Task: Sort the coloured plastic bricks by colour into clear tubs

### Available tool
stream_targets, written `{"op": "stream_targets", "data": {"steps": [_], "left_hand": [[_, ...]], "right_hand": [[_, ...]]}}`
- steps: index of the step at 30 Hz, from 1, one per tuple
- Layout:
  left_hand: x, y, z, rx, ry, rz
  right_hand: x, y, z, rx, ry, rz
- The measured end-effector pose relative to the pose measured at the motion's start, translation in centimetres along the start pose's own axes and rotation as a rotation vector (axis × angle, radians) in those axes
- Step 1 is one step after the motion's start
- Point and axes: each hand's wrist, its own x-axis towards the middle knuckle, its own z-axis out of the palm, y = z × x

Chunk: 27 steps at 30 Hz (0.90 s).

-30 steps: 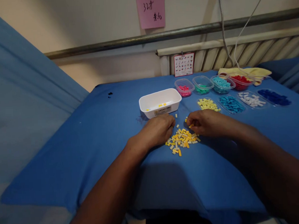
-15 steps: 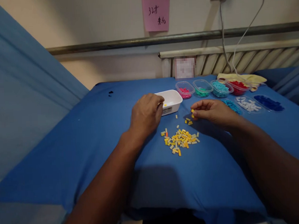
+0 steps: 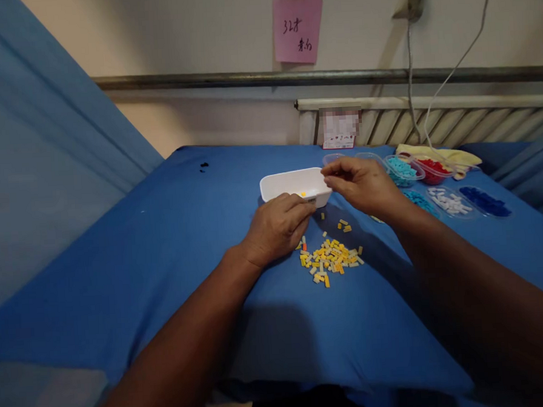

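My left hand [image 3: 282, 224] is at the front wall of a white plastic box [image 3: 282, 183], its fingers bent and pressed together. Whatever is under its fingertips is hidden. My right hand [image 3: 366, 183] is in a pinch at the right end of the same box, thumb and fingers close to the rim. I cannot make out what is between them. A small yellow piece [image 3: 303, 194] lies inside the box. In front of the box is a loose pile of small yellow and cream building bricks [image 3: 331, 256], an orange one among them. Several stray bricks [image 3: 344, 226] lie behind the pile.
To the right stand clear tubs of turquoise bricks [image 3: 401, 167] and red bricks [image 3: 432, 169]. Nearer are white bricks [image 3: 451, 201] and dark blue bricks [image 3: 485, 201]. A yellow cloth [image 3: 460, 152] lies behind them. A small card [image 3: 339, 130] leans against the radiator [image 3: 476, 117].
My right hand has moved left and up to the box's right end; the yellow brick seen in its pinch is out of sight. My left hand has come down from over the box to its front.
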Motion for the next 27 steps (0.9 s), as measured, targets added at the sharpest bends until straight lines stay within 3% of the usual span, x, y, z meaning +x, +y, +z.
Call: {"op": "stream_targets", "data": {"steps": [6, 9, 15, 20, 27], "left_hand": [[-0.2, 0.5, 0.1, -0.032, -0.291, -0.055], [-0.2, 0.5, -0.3, -0.007, -0.401, -0.102], [-0.3, 0.4, -1.3, -0.030, -0.545, -0.155], [-0.3, 0.3, -1.9, -0.040, -0.606, -0.205], [-1.0, -0.9, -3.5, -0.196, -0.586, -0.277]], "right_hand": [[-5.7, 2.4, -2.2, -0.335, -0.407, -0.033], [-6.8, 3.1, -2.2, -0.426, -0.497, -0.041], [-6.2, 2.8, -1.6, -0.521, -0.630, -0.056], [-6.4, 2.3, -2.0, -0.555, -0.637, -0.017], [-7.0, 2.3, -2.1, -0.576, -0.559, -0.008]]}}
